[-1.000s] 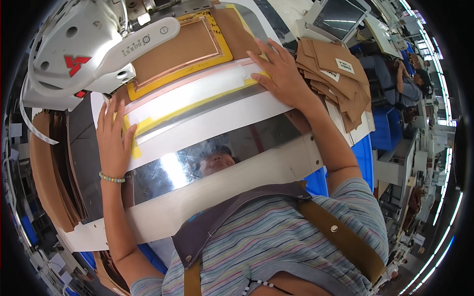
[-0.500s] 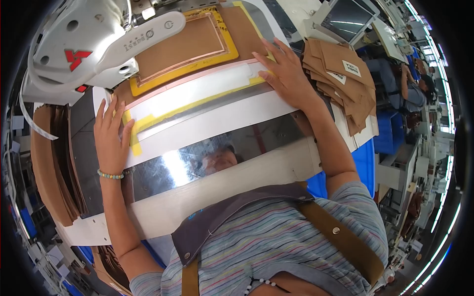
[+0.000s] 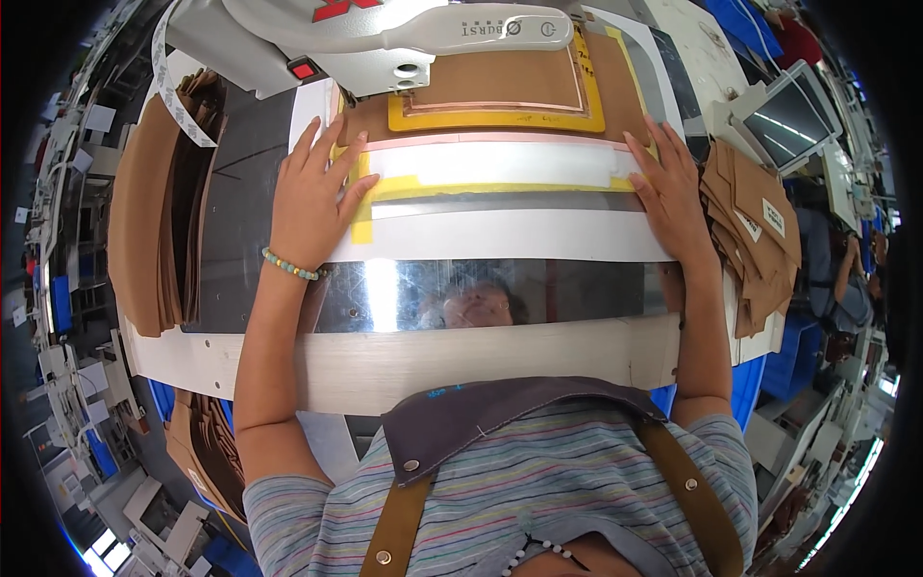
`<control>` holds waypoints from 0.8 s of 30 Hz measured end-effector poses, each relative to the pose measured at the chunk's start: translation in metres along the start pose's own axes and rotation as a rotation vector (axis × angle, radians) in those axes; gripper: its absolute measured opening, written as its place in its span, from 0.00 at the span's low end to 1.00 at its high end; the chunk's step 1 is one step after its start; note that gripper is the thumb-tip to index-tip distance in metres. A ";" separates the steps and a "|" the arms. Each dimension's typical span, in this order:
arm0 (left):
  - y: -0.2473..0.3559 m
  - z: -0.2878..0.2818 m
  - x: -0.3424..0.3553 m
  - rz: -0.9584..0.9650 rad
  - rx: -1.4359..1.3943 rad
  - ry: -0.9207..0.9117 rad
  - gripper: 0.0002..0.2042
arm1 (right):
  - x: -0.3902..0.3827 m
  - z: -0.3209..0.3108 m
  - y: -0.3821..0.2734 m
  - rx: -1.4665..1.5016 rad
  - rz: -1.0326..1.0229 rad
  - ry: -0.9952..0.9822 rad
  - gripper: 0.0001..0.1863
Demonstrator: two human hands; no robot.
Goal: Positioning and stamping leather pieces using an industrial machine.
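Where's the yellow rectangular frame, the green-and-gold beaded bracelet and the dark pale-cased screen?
Yellow rectangular frame (image 3: 471,122): head view, on its near border.
Green-and-gold beaded bracelet (image 3: 288,265): head view, on its beads.
Dark pale-cased screen (image 3: 786,119): head view, on its display.

L fingers (image 3: 326,146), R fingers (image 3: 661,143) by brn panel (image 3: 622,91) edges.

Frame (image 3: 497,122) on a panel (image 3: 623,91), between panel stack (image 3: 154,221) at left and panel pile (image 3: 755,240) at right, monitor (image 3: 790,117) behind the pile.

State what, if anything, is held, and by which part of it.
Nothing appears held: the left grip and right grip lie open and spread over opposite ends of the white sheet.
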State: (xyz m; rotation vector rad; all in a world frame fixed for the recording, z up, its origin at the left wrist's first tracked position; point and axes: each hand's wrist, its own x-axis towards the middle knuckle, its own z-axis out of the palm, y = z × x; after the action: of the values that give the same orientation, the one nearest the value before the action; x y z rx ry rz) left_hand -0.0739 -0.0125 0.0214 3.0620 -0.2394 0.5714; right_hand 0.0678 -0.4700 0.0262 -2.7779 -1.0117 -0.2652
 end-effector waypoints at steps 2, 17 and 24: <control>0.000 -0.001 0.001 0.010 0.007 0.015 0.24 | 0.000 -0.002 -0.001 0.008 0.004 -0.002 0.27; 0.000 0.001 -0.002 -0.069 0.023 0.009 0.24 | -0.001 -0.002 -0.004 -0.013 -0.010 -0.004 0.28; 0.004 -0.002 0.004 -0.014 -0.047 0.004 0.23 | -0.001 -0.001 0.001 -0.018 -0.008 0.038 0.27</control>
State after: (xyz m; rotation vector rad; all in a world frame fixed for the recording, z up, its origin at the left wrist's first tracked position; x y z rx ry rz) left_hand -0.0721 -0.0171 0.0247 3.0144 -0.2279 0.5625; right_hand 0.0674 -0.4715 0.0269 -2.7744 -1.0167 -0.3284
